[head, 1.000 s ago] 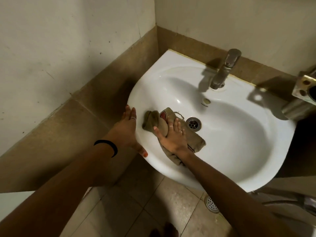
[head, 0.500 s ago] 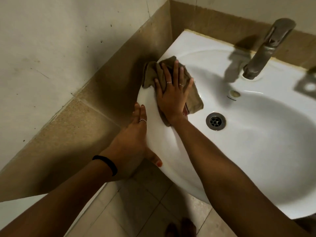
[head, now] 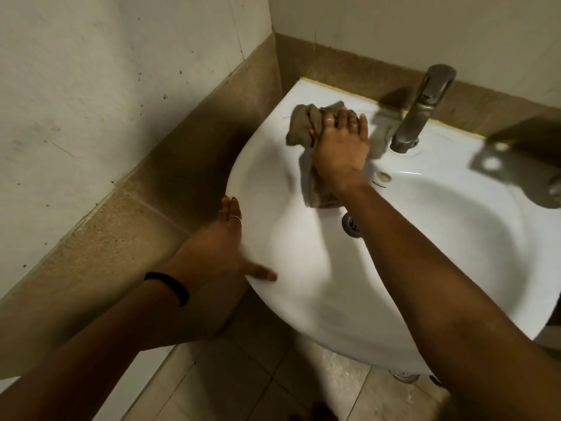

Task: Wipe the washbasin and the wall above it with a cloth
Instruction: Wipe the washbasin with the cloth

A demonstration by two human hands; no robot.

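A white washbasin (head: 303, 268) is fixed in the corner under a pale wall (head: 394, 28). My right hand (head: 340, 147) presses a crumpled olive-brown cloth (head: 303, 123) onto the basin's back-left rim, left of the tap. Part of the cloth trails under my wrist toward the bowl. My left hand (head: 221, 247) grips the basin's left outer edge, thumb on the rim and fingers along the side. It wears a ring, and a black band sits on the wrist.
A metal tap (head: 422, 110) stands at the back of the basin, with an overflow hole (head: 384, 176) below it and a drain (head: 352, 226) partly hidden by my forearm. Brown tile (head: 188, 165) runs along both walls. Tiled floor (head: 249, 375) lies below.
My right hand has slid the cloth from the bowl near the drain up the left side to the back-left rim beside the tap. My left hand has kept its hold on the basin's edge.
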